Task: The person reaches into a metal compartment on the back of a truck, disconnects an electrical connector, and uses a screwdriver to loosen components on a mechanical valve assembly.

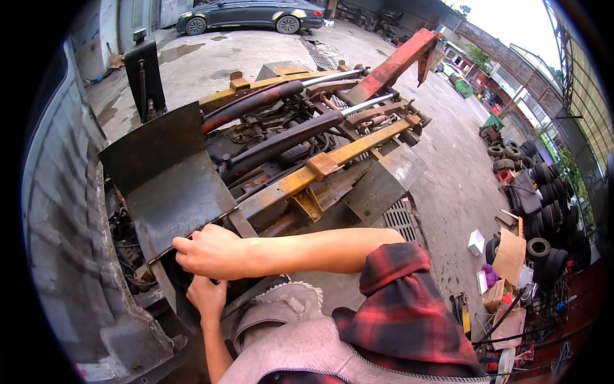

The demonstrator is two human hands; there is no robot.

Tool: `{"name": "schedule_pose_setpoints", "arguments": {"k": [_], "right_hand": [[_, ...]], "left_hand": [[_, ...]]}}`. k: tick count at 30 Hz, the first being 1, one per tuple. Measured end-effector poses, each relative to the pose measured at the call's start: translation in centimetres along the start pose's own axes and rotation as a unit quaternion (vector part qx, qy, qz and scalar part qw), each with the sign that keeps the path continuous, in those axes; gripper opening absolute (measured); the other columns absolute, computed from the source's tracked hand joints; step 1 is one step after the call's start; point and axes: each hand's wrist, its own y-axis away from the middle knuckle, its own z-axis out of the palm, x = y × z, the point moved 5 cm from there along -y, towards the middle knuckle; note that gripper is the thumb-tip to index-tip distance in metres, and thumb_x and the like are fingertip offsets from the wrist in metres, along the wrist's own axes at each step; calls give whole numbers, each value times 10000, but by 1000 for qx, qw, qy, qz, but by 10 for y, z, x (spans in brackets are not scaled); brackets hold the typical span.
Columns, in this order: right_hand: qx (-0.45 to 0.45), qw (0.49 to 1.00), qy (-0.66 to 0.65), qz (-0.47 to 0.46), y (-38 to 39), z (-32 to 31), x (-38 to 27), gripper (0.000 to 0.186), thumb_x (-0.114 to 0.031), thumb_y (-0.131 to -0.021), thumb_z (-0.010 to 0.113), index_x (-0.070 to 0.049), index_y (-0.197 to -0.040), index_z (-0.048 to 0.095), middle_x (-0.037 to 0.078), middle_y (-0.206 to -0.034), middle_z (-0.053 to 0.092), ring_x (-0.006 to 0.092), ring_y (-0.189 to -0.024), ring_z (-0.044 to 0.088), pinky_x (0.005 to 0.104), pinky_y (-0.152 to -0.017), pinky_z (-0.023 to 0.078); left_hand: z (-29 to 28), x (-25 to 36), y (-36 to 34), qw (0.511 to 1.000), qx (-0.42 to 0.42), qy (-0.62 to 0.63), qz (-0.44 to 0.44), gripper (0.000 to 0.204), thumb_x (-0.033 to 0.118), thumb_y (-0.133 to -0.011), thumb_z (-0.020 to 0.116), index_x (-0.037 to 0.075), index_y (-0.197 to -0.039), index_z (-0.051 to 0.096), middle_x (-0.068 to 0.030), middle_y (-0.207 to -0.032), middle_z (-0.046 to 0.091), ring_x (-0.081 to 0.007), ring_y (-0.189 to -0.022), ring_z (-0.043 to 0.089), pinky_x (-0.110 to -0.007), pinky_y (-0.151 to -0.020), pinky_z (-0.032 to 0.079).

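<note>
My right hand [206, 251] reaches across from the right, fingers curled at the front edge of a bent dark steel plate [167, 198]; what they grip is hidden. Just below, my left hand [206, 296] is raised with fingers bent into the shadow under that edge, and anything in them cannot be made out. The plate sits on a truck frame with dark hydraulic cylinders [278, 144], a yellow rail [284, 187] and a raised red boom arm [390, 61].
A grey metal body panel [67, 217] borders the left. A drain grate [400, 217] lies in the concrete floor. Tyres [550, 192], cardboard [510, 246] and tools pile along the right. A dark car [246, 16] stands behind, and a black upright tank [142, 80] rises at the left.
</note>
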Motion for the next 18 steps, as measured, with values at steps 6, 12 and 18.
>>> {"name": "schedule_pose_setpoints", "arguments": {"k": [6,12,18], "right_hand": [[18,994,-99,-32,6,-2,-5,202,-74,-723,704,-12,-911,660,132,-989,570,324,-952,593,415,-832,521],[-83,995,-43,42,1,3,-2,265,-83,-705,734,-17,-935,621,142,-972,576,350,-897,663,436,-726,568],[35,986,-161,-11,1,-27,4,278,3,-765,699,-27,-1036,646,164,-990,566,353,-992,609,423,-817,517]], "left_hand": [[2,-5,5,1000,11,20,-18,408,338,-745,818,72,-1036,711,-200,-934,729,-433,-933,677,-523,-820,509],[-4,-12,12,999,37,26,28,493,365,-744,828,115,-1129,648,-183,-841,716,-429,-801,678,-525,-680,506],[-13,6,-8,993,45,103,39,480,216,-757,808,148,-1183,599,-182,-914,721,-414,-872,686,-527,-722,520]]}}
